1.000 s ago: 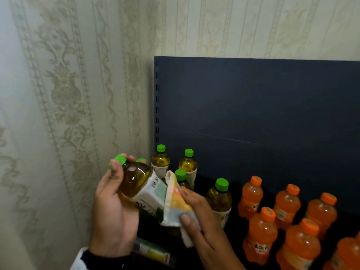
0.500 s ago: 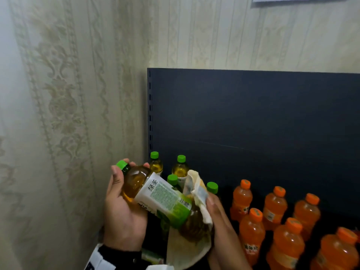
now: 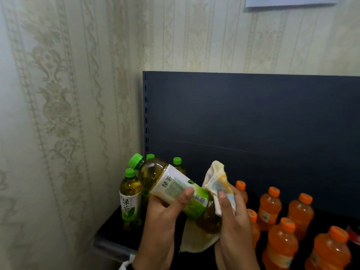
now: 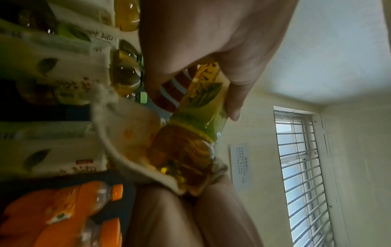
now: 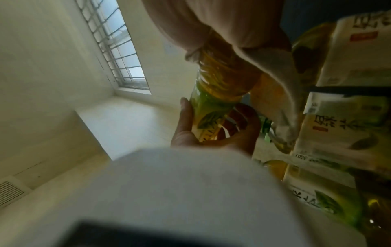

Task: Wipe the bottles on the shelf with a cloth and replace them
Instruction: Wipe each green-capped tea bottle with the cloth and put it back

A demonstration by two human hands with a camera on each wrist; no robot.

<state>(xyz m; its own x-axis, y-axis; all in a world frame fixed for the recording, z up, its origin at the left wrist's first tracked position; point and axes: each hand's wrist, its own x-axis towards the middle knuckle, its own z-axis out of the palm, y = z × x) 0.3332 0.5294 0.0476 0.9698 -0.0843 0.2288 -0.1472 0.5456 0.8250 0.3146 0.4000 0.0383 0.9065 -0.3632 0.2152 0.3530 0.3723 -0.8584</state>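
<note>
My left hand (image 3: 165, 217) grips a green-tea bottle (image 3: 171, 187) round its white and green label, held tilted with the green cap up to the left, above the shelf's left end. My right hand (image 3: 231, 217) holds a pale cloth (image 3: 218, 180) wrapped round the bottle's base; more cloth hangs below. In the left wrist view the cloth (image 4: 127, 133) cups the bottle's bottom (image 4: 186, 155) while my fingers (image 4: 234, 93) curl over the label. The right wrist view shows the same bottle (image 5: 213, 103) and my left hand (image 5: 211, 133) on it.
More green-tea bottles (image 3: 130, 197) stand at the left end of the dark shelf (image 3: 109, 228), against the blue back panel (image 3: 253, 117). Several orange drink bottles (image 3: 282, 242) fill the right side. A patterned wall (image 3: 58, 114) closes off the left.
My left hand has shifted from the bottle's neck down to its label, and the bottle has moved right and up. The cloth has slid down the bottle and now wraps its base.
</note>
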